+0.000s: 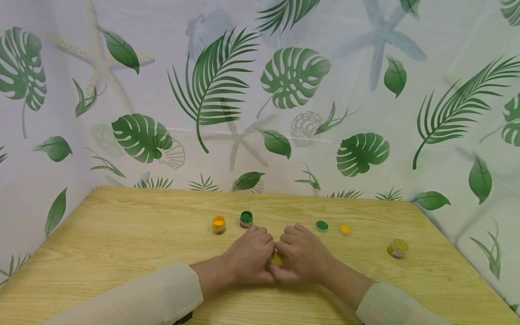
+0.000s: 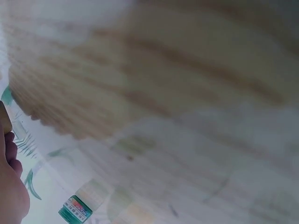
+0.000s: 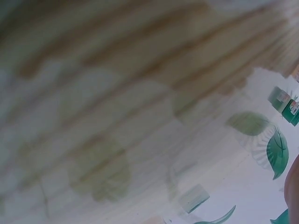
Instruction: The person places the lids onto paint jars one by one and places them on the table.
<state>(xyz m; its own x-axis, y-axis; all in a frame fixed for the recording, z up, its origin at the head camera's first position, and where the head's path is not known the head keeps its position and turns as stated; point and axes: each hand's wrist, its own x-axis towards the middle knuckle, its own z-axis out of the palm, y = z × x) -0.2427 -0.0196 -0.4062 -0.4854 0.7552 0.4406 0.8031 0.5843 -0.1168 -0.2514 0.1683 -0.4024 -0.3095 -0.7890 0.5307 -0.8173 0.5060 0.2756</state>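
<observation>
Both hands meet near the front middle of the table, fingers curled. Between them, my left hand (image 1: 252,255) and my right hand (image 1: 302,255) grip a small paint jar (image 1: 277,258). Only a patch of its mustard-yellow top shows; the rest is hidden by fingers. Just beyond the left hand stand an uncapped green paint jar (image 1: 246,220) and an uncapped orange-yellow one (image 1: 219,225). In the left wrist view, the hand (image 2: 14,186) shows at the left edge, with the green jar (image 2: 75,210) below. The right wrist view catches just a sliver of the hand (image 3: 293,191).
Past the right hand lie a green lid (image 1: 322,225) and a yellow lid (image 1: 345,229). Farther right is another jar (image 1: 397,248) with a mustard-yellow top. A leaf-printed sheet (image 1: 308,171) hangs behind the wooden table (image 1: 142,234) and along its sides.
</observation>
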